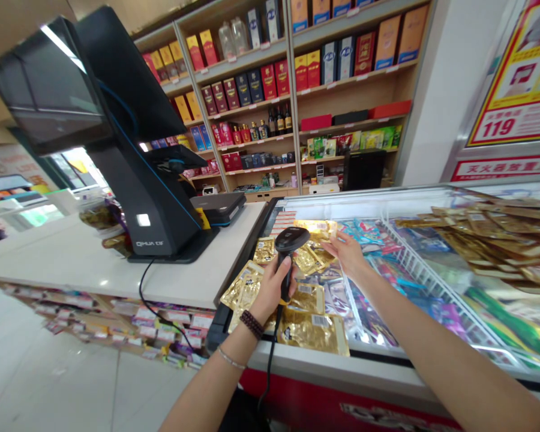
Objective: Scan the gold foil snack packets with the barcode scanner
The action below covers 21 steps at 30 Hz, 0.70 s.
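Scanner (292, 238) in the left hand (275, 282), gold packet (312, 227) at the right hand's (344, 252) fingertips

The gold packet sits over the freezer's (387, 373) glass top, just beyond the scanner's head, with its shiny face catching the light. The right hand has its thumb and fingers nearly together in a pinch on the packet's right end; whether the other end is raised or rests on the packets beneath, I cannot tell. The left hand is wrapped around the scanner's grip, fingers closed and thumb along the near side, holding it upright above the glass. A black cord (272, 354) drops from its base over the freezer's front edge.

Around and below both hands lie loose gold packets (312, 332), some overlapping, a few with barcodes facing up (the left wrist wears a dark beaded bracelet (251, 324) and a thin pale band (231, 359)). Beneath the glass, colourful wrapped goods are parted by white wire dividers (425, 282). To the right, a heap of brownish-gold packs (499, 243) is spread over the freezer.

On the left, a pale counter (90, 282) bears a black checkout terminal (141, 198). Farther back, shelves (252, 109) hold rows of boxes (248, 87) and bottles (279, 120), and a red-and-yellow poster (506, 114) marked 119 hangs at the far right
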Each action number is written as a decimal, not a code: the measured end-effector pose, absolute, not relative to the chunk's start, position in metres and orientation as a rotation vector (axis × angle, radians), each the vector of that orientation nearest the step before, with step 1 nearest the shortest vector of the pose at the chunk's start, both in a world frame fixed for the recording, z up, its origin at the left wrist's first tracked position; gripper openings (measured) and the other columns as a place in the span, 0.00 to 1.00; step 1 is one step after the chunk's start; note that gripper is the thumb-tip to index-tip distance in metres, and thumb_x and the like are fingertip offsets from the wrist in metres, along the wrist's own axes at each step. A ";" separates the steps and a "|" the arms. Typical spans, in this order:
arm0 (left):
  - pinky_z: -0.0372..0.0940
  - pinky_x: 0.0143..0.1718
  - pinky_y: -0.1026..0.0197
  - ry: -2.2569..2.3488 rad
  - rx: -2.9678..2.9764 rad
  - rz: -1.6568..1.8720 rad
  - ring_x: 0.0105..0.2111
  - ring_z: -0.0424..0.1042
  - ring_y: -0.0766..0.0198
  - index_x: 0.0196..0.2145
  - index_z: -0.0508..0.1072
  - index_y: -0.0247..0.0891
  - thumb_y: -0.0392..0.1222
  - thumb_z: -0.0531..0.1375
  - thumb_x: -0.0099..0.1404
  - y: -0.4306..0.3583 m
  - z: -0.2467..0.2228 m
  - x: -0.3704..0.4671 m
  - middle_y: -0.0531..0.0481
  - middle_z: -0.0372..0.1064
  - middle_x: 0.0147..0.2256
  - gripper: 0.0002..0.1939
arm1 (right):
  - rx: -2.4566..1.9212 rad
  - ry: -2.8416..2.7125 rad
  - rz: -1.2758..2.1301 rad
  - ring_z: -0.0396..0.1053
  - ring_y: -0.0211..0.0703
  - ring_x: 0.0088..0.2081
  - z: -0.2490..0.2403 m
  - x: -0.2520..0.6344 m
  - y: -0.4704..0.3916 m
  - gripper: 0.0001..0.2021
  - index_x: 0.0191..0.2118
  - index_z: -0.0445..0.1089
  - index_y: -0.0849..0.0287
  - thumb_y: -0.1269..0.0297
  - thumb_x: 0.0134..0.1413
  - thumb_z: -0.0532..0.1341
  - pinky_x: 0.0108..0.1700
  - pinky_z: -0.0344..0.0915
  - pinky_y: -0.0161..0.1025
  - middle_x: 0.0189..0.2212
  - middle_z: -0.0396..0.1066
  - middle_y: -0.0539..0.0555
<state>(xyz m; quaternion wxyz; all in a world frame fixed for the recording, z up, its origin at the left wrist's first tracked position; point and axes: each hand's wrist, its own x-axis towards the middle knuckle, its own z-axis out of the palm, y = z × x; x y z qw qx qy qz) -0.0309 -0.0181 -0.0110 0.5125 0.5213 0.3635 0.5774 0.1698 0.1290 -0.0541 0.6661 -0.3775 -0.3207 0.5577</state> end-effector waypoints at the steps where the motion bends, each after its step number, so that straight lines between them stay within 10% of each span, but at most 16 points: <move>1: 0.54 0.17 0.67 0.873 1.254 1.389 0.16 0.62 0.74 0.37 0.69 0.40 0.75 0.71 0.60 -0.018 -0.011 -0.031 0.58 0.68 0.28 0.34 | -0.854 -0.723 1.259 0.84 0.46 0.37 -0.054 0.170 0.129 0.11 0.38 0.78 0.55 0.72 0.49 0.76 0.54 0.85 0.49 0.34 0.82 0.50; 21: 0.53 0.18 0.65 0.846 1.289 1.339 0.16 0.62 0.73 0.43 0.73 0.39 0.74 0.71 0.61 -0.020 -0.010 -0.030 0.58 0.67 0.28 0.35 | -0.846 -0.628 1.306 0.84 0.42 0.33 -0.052 0.167 0.127 0.12 0.39 0.79 0.55 0.78 0.52 0.72 0.53 0.85 0.45 0.34 0.83 0.49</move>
